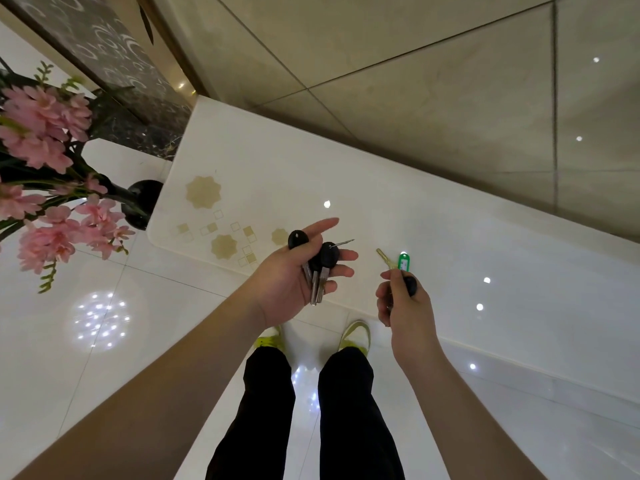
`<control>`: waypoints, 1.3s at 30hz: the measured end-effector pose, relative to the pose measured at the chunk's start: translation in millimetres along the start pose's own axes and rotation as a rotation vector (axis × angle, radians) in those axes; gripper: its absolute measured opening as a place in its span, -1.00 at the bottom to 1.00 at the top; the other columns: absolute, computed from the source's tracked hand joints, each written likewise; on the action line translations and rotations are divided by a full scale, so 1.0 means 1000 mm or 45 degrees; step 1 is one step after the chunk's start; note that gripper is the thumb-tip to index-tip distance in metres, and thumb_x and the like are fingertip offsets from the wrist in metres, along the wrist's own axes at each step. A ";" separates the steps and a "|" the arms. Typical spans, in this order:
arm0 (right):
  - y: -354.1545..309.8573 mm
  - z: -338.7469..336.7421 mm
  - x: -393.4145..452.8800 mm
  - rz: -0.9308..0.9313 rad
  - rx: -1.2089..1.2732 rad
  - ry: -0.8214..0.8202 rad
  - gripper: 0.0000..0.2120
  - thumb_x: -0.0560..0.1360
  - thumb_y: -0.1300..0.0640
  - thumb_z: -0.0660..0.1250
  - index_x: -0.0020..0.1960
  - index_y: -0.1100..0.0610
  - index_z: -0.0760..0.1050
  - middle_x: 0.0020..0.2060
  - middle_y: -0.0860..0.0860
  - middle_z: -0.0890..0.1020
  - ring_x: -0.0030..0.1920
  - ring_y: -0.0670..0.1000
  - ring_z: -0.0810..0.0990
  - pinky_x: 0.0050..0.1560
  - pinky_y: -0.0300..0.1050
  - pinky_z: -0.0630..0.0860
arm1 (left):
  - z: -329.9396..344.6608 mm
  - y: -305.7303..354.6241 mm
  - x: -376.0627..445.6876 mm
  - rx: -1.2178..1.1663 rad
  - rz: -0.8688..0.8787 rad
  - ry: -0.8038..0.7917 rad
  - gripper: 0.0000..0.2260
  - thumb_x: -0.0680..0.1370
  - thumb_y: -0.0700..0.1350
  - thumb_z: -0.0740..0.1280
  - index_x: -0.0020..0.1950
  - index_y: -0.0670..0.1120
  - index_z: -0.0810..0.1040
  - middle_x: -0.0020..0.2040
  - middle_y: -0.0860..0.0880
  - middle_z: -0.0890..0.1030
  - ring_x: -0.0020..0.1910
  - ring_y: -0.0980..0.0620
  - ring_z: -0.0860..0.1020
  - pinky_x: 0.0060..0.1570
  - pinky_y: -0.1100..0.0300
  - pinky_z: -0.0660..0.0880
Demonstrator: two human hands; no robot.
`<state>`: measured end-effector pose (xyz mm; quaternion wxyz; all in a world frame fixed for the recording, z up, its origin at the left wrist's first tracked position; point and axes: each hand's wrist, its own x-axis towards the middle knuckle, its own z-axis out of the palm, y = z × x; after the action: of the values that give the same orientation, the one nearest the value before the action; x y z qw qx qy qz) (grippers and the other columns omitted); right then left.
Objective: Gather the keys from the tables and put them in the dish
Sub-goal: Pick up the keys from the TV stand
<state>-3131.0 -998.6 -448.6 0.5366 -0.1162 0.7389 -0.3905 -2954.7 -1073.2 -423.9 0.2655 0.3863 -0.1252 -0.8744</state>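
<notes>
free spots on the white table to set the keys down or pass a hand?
Most of the table is bare: the stretch to the right of the right hand and green tag, and the far strip along the glossy wall. Beyond the left hand only flat gold patterns. Crowded: the near edge, where both hands hold keys, and the pink flowers at left.

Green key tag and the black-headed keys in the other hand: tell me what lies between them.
Head view: only bare white tabletop between the green key tag in the right hand and the black-headed keys in the left hand.
</notes>
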 end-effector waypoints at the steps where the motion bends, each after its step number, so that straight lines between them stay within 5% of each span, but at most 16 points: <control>1: 0.000 0.000 0.002 0.004 0.006 0.000 -0.78 0.63 0.12 0.16 -0.12 0.08 0.53 -0.48 -0.10 0.50 -0.52 -0.13 0.37 -0.53 -0.29 0.30 | -0.001 -0.001 0.001 -0.025 -0.017 -0.009 -0.68 0.65 -0.11 0.16 0.40 -0.02 0.45 0.10 -0.25 0.63 -0.08 -0.11 0.65 -0.23 0.17 0.55; 7: 0.007 0.001 0.021 0.075 0.021 0.012 -0.74 0.60 0.04 0.24 -0.25 0.09 0.42 -0.52 -0.10 0.36 -0.55 -0.13 0.24 -0.56 -0.28 0.20 | -0.007 -0.005 0.006 -0.032 -0.033 0.004 -0.68 0.60 -0.21 0.22 0.35 -0.14 0.50 -0.02 -0.19 0.57 -0.09 -0.07 0.61 -0.08 0.18 0.56; 14: 0.023 -0.008 0.059 0.194 -0.600 0.076 -0.61 0.50 -0.10 0.30 -0.38 0.15 0.45 -0.52 -0.05 0.49 -0.48 -0.04 0.41 -0.37 -0.16 0.35 | -0.006 -0.004 0.025 0.229 -0.062 0.171 -0.79 0.60 -0.04 0.25 0.11 -0.05 0.63 -0.16 -0.03 0.48 -0.31 0.08 0.46 -0.43 0.23 0.30; 20: 0.037 -0.022 0.087 0.085 -0.771 0.206 -0.69 0.57 -0.09 0.22 -0.23 0.09 0.47 -0.37 -0.01 0.55 -0.32 0.03 0.52 -0.37 -0.14 0.37 | 0.004 -0.002 0.041 0.190 -0.099 0.115 -0.69 0.56 0.02 0.16 0.04 -0.10 0.64 -0.19 -0.05 0.48 -0.35 0.04 0.42 -0.42 0.18 0.23; 27: 0.046 -0.028 0.105 0.147 -0.797 0.340 -0.61 0.50 -0.14 0.35 0.20 0.02 0.34 -0.27 -0.13 0.48 -0.27 -0.06 0.53 -0.32 -0.11 0.48 | 0.008 -0.001 0.055 0.135 -0.096 0.055 -0.72 0.59 -0.16 0.09 0.08 -0.13 0.59 -0.17 -0.09 0.49 -0.34 -0.01 0.45 -0.28 0.10 0.50; 31: 0.053 -0.027 0.109 0.134 -0.897 0.349 -0.62 0.48 -0.09 0.38 0.15 0.00 0.28 -0.17 -0.03 0.56 -0.22 0.10 0.62 -0.23 -0.02 0.57 | 0.007 0.000 0.061 0.126 -0.086 0.093 -0.76 0.62 -0.22 0.08 0.13 -0.10 0.52 -0.16 -0.12 0.52 -0.31 -0.06 0.52 -0.20 0.09 0.56; 39: 0.057 -0.029 0.116 0.029 -0.980 0.279 -0.69 0.51 0.00 0.39 0.19 0.07 0.43 -0.12 -0.10 0.53 -0.16 0.01 0.54 -0.23 -0.13 0.47 | 0.000 -0.003 0.062 0.234 -0.036 0.016 -0.61 0.63 -0.31 0.13 0.39 0.03 0.40 0.03 -0.12 0.60 -0.04 -0.06 0.63 -0.06 0.13 0.56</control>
<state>-3189.2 -1016.1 -566.7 0.3762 -0.2579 0.8854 -0.0894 -2991.1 -1105.5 -463.0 0.2176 0.4160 -0.1977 -0.8605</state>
